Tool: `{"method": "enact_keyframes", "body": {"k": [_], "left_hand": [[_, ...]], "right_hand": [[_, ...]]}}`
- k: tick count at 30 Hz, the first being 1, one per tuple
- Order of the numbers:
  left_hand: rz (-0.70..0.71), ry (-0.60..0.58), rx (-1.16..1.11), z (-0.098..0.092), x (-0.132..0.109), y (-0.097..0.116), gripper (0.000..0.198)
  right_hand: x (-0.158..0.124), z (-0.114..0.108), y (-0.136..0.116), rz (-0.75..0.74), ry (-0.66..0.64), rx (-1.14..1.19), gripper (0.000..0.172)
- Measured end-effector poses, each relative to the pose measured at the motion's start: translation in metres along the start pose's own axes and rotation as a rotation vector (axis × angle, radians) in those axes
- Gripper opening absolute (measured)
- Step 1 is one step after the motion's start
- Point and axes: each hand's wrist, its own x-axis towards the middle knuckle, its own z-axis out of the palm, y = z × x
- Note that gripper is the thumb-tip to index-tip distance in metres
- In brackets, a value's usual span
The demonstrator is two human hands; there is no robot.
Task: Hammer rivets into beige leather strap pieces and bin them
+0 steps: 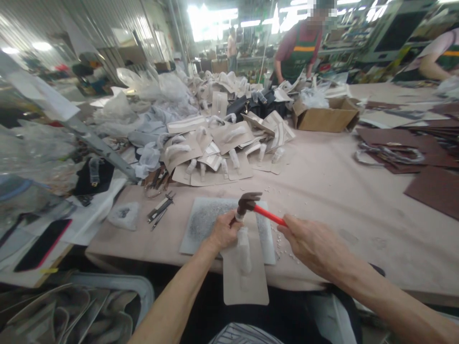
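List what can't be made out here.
In the head view:
Piece under the hammer: mostly hidden by the left grip.
Hammer's handle end: covered by the right grip.
Bin: cut off by left and bottom edges.
White bits on the table: too small to identify.
Apron lettering: blurred.

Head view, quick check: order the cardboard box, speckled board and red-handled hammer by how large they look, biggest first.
1. Speckled board
2. Cardboard box
3. Red-handled hammer
The box is farther away, so real sizes may rank differently.

Red handle (269,215), beige panel (245,290), board (204,222) (dark-speckled)
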Motion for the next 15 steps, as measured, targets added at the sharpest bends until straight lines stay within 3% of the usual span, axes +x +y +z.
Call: {"method": "enact_keyframes", "body": {"k": [3,8,12,15], "left_hand": [[0.025,0.004,0.029,-0.001,0.001,0.000,0.005],[-0.022,-0.003,-0.004,-0.001,0.000,-0.001,0.012],[0.017,0.009,-0.032,-0.001,0.000,-0.003,0.021],[-0.039,-0.020,-0.123,-0.003,0.002,-0.005,0.030]], "right_hand": [[0.000,0.000,-0.004,0.067,0.075,0.061,0.025],[-0.002,0.005,-0.005,0.064,-0.081,0.102,0.024],[-0.005,0.018,0.018,0.283,-0.064,0.327,0.031],[-0.008,0.039,0.043,0.426,-0.120,0.370,0.035]]}}
